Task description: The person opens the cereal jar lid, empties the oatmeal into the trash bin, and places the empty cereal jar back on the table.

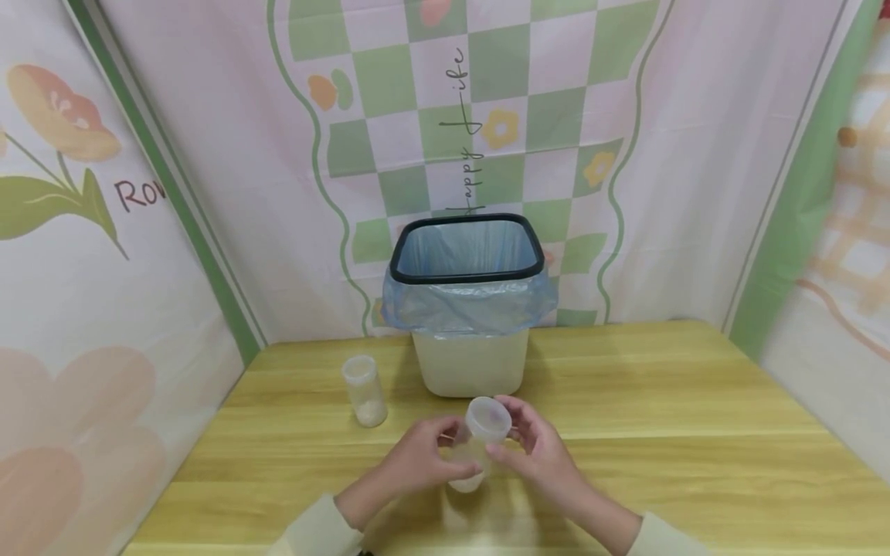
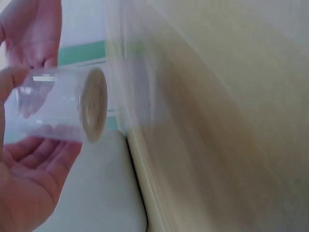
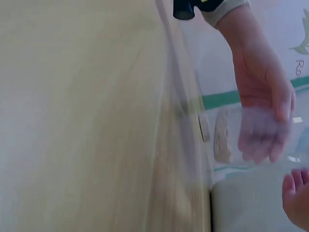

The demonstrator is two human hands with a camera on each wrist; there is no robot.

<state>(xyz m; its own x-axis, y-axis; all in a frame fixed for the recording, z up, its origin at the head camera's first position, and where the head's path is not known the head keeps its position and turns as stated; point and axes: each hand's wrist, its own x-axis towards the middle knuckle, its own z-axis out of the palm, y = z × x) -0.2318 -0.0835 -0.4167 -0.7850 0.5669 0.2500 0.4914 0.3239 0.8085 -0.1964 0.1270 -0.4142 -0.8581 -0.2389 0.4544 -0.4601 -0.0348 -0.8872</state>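
Note:
Over the table, both hands are at a clear plastic jar (image 1: 470, 454) with a translucent lid (image 1: 489, 419) and a pale layer at its bottom. My left hand (image 1: 422, 461) grips the jar's body, thumb on the near side and fingers behind. At the lid's right edge, my right hand (image 1: 542, 448) holds its thumb and fingers curved around the rim. From the left wrist view, the jar's round base (image 2: 95, 104) stands off the tabletop. Left fingers (image 3: 260, 135) show through the clear wall in the right wrist view.
A second lidded clear jar (image 1: 365, 391) with white material at its bottom stands on the wooden table (image 1: 660, 432), left of the hands. Behind them is a cream bin (image 1: 473, 367) with a black rim and blue liner. Patterned curtains (image 1: 208, 100) enclose the back and sides.

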